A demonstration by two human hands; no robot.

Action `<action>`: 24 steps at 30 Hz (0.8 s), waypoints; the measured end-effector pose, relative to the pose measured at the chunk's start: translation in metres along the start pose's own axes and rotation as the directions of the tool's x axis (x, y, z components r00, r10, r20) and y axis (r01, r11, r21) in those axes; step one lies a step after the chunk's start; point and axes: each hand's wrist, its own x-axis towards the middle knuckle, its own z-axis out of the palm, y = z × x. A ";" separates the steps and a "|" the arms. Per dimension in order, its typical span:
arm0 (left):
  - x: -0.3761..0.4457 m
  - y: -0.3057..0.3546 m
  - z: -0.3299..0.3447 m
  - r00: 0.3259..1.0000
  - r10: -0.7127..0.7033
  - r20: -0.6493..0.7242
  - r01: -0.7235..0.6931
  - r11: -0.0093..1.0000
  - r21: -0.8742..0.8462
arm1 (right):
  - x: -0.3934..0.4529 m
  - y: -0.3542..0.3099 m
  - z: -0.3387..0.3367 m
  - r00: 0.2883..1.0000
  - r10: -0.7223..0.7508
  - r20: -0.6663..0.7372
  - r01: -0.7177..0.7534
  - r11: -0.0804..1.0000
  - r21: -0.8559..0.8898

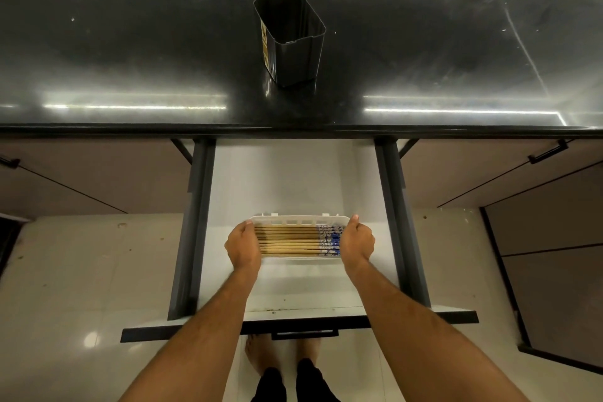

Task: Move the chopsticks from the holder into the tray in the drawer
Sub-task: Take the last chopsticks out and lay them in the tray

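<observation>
Both hands were on the tray (295, 218) in the open drawer (293, 179). My left hand (243, 246) curled around its left end, right hand (357, 243) around its right end, fingers closed on the rim. Chopsticks (290, 241) lay flat in the tray side by side, blue-patterned ends to the right. Black holder (292, 42) stood upright on the countertop (130, 59), well apart.
</observation>
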 end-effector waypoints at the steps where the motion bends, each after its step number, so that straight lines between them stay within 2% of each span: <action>1: 0.001 -0.001 0.000 1.000 0.003 -0.004 -0.003 1.000 0.005 | -0.001 0.000 0.001 1.000 -0.005 -0.003 0.005 1.000 -0.009; 13: -0.001 -0.003 0.000 0.999 -0.004 -0.054 0.004 1.000 0.009 | 0.000 0.001 0.001 0.999 -0.040 -0.022 0.038 0.993 -0.110; 24: -0.003 -0.006 -0.001 1.000 0.016 -0.020 -0.015 0.999 0.040 | -0.003 0.002 0.001 0.998 -0.067 0.013 0.068 0.989 -0.129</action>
